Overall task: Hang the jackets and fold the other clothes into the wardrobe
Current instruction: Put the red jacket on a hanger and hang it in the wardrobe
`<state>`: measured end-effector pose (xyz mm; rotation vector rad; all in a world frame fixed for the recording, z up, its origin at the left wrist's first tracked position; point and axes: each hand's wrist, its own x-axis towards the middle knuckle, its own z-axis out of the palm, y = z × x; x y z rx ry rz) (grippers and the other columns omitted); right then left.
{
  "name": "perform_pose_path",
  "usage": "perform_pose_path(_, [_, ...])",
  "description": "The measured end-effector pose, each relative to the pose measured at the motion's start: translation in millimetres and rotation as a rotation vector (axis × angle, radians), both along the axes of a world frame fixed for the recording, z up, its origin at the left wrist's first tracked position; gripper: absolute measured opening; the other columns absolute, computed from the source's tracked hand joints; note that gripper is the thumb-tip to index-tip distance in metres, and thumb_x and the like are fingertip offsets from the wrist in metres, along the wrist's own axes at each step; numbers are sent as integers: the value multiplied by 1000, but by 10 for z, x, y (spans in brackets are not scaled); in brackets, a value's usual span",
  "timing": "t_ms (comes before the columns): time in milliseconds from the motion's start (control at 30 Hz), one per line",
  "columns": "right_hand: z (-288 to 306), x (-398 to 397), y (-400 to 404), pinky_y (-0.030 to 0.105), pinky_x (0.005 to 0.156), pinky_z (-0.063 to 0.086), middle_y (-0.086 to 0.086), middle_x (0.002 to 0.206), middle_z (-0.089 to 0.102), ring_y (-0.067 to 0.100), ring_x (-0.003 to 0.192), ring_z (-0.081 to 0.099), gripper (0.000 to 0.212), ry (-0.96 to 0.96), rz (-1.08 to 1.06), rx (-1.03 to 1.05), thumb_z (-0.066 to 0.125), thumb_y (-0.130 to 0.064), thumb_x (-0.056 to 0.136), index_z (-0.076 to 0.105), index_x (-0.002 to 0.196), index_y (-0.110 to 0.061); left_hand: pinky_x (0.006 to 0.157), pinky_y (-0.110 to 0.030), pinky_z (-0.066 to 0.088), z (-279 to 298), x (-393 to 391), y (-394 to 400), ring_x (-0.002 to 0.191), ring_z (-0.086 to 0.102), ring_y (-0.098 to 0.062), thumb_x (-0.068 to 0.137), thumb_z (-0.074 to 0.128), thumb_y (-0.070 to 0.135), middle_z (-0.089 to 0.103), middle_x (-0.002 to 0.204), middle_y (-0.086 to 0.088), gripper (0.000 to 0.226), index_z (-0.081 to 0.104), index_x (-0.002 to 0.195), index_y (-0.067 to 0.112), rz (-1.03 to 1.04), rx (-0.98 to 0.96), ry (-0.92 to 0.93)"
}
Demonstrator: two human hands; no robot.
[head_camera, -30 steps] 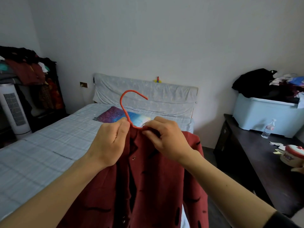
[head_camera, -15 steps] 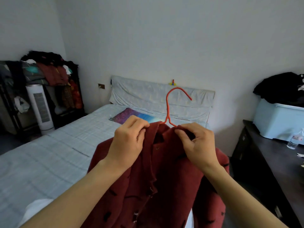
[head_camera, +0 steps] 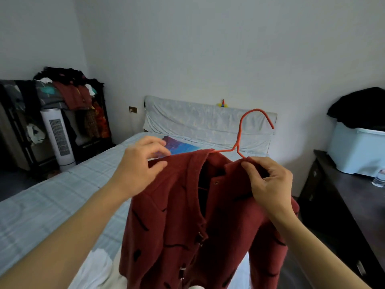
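Note:
A dark red jacket with black marks hangs in front of me on an orange wire hanger, whose hook stands above the collar. My right hand pinches the jacket's right collar and shoulder over the hanger arm. My left hand is at the jacket's left shoulder, blurred, with fingers apart and the thumb resting on the fabric edge. The open wardrobe rack stands at the far left, with clothes piled on top of it.
A bed with a pale checked sheet lies under the jacket, with a white cloth near me. A white tower fan stands by the rack. At right, a dark dresser carries a light blue bin under black clothes.
My left hand has let go of the collar and slid left along the shoulder, fingers opening. The hanger and jacket have shifted right as my view turned left.

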<state>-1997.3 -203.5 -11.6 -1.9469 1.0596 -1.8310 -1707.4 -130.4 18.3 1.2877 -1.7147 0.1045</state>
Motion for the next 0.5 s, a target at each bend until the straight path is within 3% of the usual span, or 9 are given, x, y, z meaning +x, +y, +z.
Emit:
perform_pose_path(67, [-9,0,-9,1,77,42,-15,85,71,-8,82,66,12,-12,4,13,76,-4,83,77,89,-14,86,-28,52,7,164,29,94,64,-6,74,76,39,67,101,10,31,76,100,22,62,112,-104])
perform_pose_path(133, [-19,12,-18,2,78,43,-16,86,71,-7,83,66,13,-25,6,24,76,-4,83,77,89,-16,84,-22,48,-48,261,55,92,62,-4,67,78,52,65,100,13,45,74,104,27,76,186,-149])
perform_pose_path(267, [-47,55,-15,4,78,45,-20,86,71,-4,84,67,14,-7,21,35,76,-7,83,76,89,-19,75,-18,47,-176,357,75,83,57,-5,69,90,18,62,95,9,44,74,109,26,135,149,-209])
perform_pose_path(400, [-68,48,-17,4,79,45,-30,86,70,-6,83,67,18,17,56,35,76,-8,83,74,89,-25,69,-21,51,-134,415,97,77,64,-10,69,86,0,71,78,4,28,78,87,19,140,96,-37])
perform_pose_path(500, [-49,7,-48,7,80,46,-23,94,71,-3,84,67,18,35,79,50,75,-8,85,74,89,-25,71,-21,56,-77,440,120,74,69,-8,72,83,-3,75,77,4,33,80,83,28,24,160,102])
